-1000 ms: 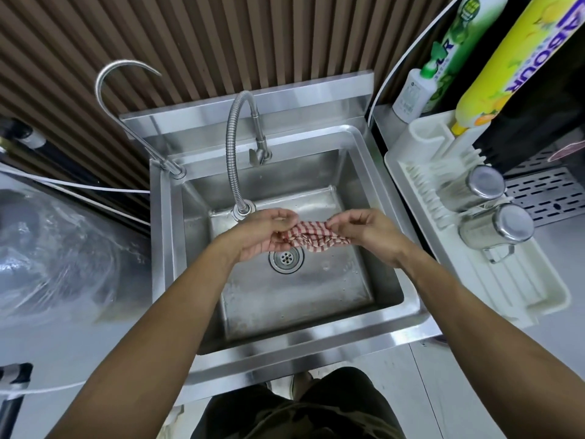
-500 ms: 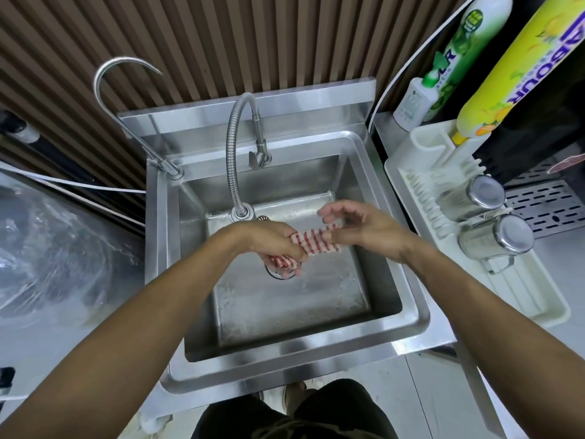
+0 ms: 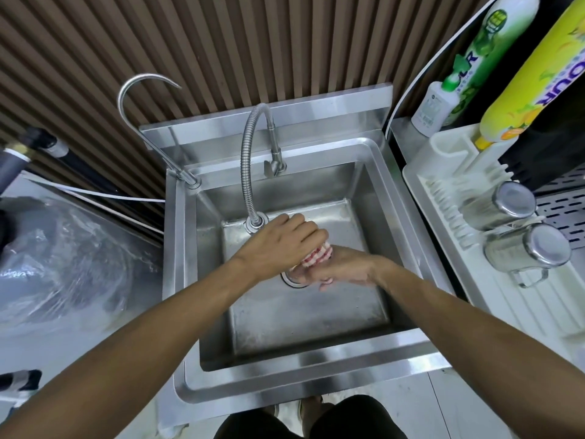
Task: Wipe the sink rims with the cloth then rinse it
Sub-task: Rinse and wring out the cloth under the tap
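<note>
A red-and-white checked cloth (image 3: 317, 257) is bunched between both hands above the drain (image 3: 292, 280) of the steel sink (image 3: 304, 365). My left hand (image 3: 281, 245) lies on top, fingers curled over the cloth. My right hand (image 3: 342, 269) grips it from below and to the right; most of the cloth is hidden between the two hands. The flexible faucet (image 3: 248, 172) curves down just left of my left hand. I cannot tell whether water is running.
A thin gooseneck tap (image 3: 139, 99) rises at the sink's back-left corner. A white drying rack (image 3: 493, 258) with two steel cups (image 3: 528, 248) stands to the right, with bottles (image 3: 531, 74) behind it. Clear plastic sheeting (image 3: 63, 258) covers the left counter.
The hands have closed together: the cloth, stretched out between them a second ago, is now balled up, with my left hand over it and my right hand under it.
</note>
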Demonstrator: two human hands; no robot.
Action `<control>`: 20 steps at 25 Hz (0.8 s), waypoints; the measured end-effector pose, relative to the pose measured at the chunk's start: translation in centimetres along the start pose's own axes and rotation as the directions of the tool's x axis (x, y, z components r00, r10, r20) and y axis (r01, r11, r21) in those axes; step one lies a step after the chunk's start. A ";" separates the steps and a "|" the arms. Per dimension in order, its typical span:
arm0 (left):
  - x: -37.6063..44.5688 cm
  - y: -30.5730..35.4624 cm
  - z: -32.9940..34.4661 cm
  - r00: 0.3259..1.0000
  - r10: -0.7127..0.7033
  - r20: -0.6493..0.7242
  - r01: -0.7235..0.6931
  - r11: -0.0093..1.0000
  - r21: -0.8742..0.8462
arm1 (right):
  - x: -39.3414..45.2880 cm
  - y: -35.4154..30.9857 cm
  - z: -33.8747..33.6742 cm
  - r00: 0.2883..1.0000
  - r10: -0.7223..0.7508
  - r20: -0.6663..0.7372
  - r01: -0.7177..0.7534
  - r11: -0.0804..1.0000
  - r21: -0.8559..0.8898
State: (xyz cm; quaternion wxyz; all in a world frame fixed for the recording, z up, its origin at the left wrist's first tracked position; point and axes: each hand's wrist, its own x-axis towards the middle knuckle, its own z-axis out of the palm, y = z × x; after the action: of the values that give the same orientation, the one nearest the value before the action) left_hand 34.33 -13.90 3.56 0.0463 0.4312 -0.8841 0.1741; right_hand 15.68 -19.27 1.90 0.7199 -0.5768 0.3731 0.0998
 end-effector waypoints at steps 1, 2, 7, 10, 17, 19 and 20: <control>-0.1 -0.1 -0.2 0.995 -0.037 0.095 0.037 0.999 -0.002 | -0.4 -0.8 0.0 0.994 -0.029 -0.106 0.012 0.986 -0.164; 0.1 0.0 -0.7 0.962 -0.097 0.255 0.108 0.994 -0.029 | -1.0 -1.5 -0.3 0.984 -0.066 -0.167 -0.004 0.923 -0.386; 2.3 0.2 -1.4 0.565 -0.212 0.798 0.660 0.696 -0.282 | -0.3 -2.2 -1.7 0.812 -0.583 -0.016 -0.145 -0.176 -0.974; 2.8 -1.5 -2.0 0.375 0.155 0.914 0.916 0.090 -0.391 | 0.4 -1.0 -2.1 0.582 -0.812 0.033 -0.194 -0.178 -0.965; 1.2 -2.4 0.0 0.852 -0.272 0.447 0.491 0.710 -0.505 | -1.9 -2.9 -4.6 1.000 0.004 -0.015 -0.006 0.991 -0.135; 0.8 -1.5 0.0 0.968 -0.172 0.185 0.237 0.873 -0.427 | -1.6 -1.9 -5.7 0.979 0.042 0.199 -0.071 0.987 0.143; 0.9 -1.0 0.1 0.993 -0.083 0.086 0.107 0.936 -0.335 | -1.1 -1.3 -5.7 0.945 0.029 0.326 -0.116 0.961 0.250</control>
State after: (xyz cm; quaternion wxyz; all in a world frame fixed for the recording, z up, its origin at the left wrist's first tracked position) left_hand 34.59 -15.15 3.92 0.0971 0.4648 -0.8800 0.0016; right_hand 13.27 -24.56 3.27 0.8372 -0.4371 0.2828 0.1676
